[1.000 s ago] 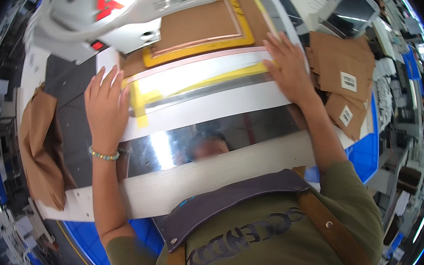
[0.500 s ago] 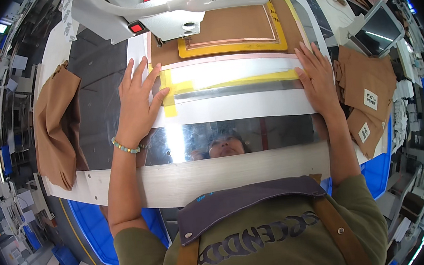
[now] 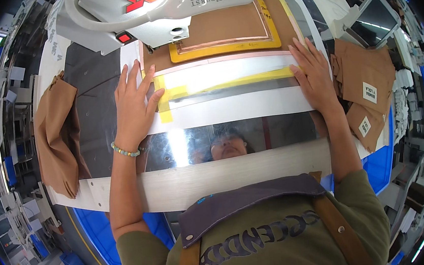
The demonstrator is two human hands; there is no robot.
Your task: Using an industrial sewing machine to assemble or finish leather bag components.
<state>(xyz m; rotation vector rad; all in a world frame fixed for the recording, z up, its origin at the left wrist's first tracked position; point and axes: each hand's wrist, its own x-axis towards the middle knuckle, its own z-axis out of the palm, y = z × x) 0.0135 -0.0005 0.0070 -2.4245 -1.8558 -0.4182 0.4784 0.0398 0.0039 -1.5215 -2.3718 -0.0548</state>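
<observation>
My left hand (image 3: 134, 106) lies flat, fingers spread, on the left end of a clear plastic template (image 3: 228, 87) edged with yellow tape. My right hand (image 3: 312, 76) presses flat on the template's right end. Under the template's far part lies brown fabric (image 3: 222, 29) inside a yellow and pink frame. A white sewing machine head (image 3: 159, 7) with a red mark hangs over the fabric. A shiny metal plate (image 3: 233, 140) sits near my body and mirrors the worker.
A pile of brown fabric pieces (image 3: 56, 132) lies at the left on the dark table. More brown pieces with white labels (image 3: 366, 92) are stacked at the right. A grey screen (image 3: 377, 19) stands at the far right. Blue bins (image 3: 378, 162) sit below the table edge.
Both hands stay flat on the template. The view has shifted a little, and the template and frame sit slightly further left and away than half a second ago.
</observation>
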